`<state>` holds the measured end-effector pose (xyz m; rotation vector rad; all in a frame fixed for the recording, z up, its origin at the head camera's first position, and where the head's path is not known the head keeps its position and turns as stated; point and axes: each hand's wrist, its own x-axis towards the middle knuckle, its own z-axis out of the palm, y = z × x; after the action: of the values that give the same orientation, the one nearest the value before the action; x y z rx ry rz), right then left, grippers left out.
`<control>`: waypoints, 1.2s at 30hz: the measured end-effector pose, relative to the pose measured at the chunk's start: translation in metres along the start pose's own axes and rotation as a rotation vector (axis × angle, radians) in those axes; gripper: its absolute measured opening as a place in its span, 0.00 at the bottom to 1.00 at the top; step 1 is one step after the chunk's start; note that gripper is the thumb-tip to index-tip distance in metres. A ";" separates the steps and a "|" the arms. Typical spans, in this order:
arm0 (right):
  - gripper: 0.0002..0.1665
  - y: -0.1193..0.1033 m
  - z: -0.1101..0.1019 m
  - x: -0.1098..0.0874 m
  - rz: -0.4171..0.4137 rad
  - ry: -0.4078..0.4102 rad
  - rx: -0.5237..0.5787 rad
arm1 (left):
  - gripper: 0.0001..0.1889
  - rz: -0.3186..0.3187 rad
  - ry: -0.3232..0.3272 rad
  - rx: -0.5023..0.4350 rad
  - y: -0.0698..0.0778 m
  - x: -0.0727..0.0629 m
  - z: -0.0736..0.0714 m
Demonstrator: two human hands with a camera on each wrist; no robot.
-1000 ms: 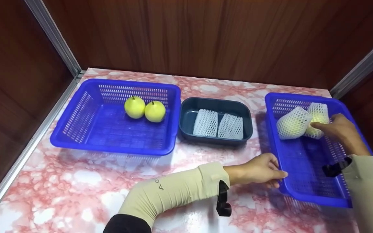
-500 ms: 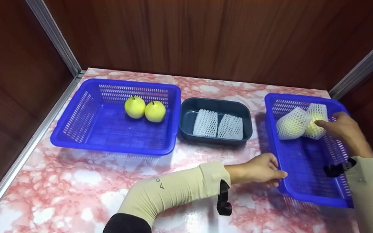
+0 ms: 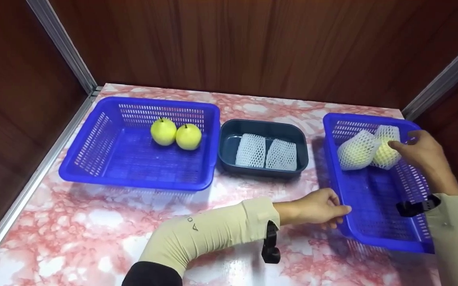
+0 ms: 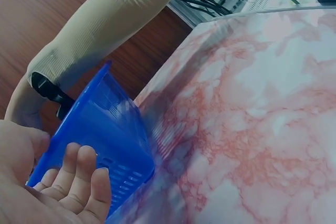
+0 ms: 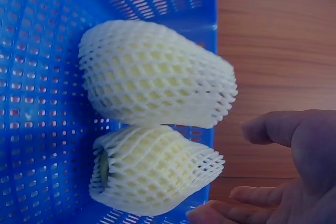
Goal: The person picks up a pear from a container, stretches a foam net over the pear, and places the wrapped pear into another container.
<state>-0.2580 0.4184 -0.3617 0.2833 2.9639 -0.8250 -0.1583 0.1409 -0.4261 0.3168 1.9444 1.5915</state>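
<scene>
Two pears in white foam nets, a left one (image 3: 357, 151) and a right one (image 3: 386, 153), lie side by side at the far end of the right blue basket (image 3: 372, 206). My right hand (image 3: 424, 153) is at that basket's right side, thumb and fingers spread apart. In the right wrist view, a gap shows between this hand (image 5: 294, 166) and the netted pears (image 5: 152, 72). My left hand (image 3: 320, 208) holds the basket's near-left rim, thumb on top. The left wrist view shows its curled fingers (image 4: 86, 182) under the rim, outside the wall.
A left blue basket (image 3: 133, 182) holds two bare yellow pears (image 3: 163, 131). Between the baskets, a dark rectangular tub (image 3: 262, 172) contains two flat foam nets (image 3: 251, 151). Wood-grain panels (image 3: 233, 47) enclose the marbled table (image 3: 94, 230) at back and sides.
My right hand has drawn off the right netted pear, moving slightly up and right, its thumb now away from the net. The left hand has stayed at the rim.
</scene>
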 end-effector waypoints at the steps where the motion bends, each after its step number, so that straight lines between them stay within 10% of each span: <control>1: 0.51 -0.001 0.000 -0.001 -0.002 0.013 0.007 | 0.13 0.006 -0.002 0.004 0.000 0.000 -0.001; 8: 0.47 -0.010 0.002 -0.006 -0.018 0.099 0.056 | 0.12 0.039 -0.002 0.070 0.008 -0.005 -0.021; 21: 0.27 -0.042 0.005 -0.021 -0.079 0.335 0.197 | 0.12 0.121 -0.354 0.380 0.036 -0.038 -0.094; 26: 0.07 -0.060 0.010 -0.032 -0.159 0.358 0.319 | 0.14 0.174 -0.323 0.397 0.054 -0.051 -0.125; 36: 0.08 -0.096 0.027 -0.048 -0.354 0.186 0.466 | 0.15 0.265 -0.171 0.376 0.083 -0.068 -0.209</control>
<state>-0.2291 0.3164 -0.3316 -0.1689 2.9916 -1.6147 -0.2420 -0.0432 -0.3063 0.8653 2.1243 1.2910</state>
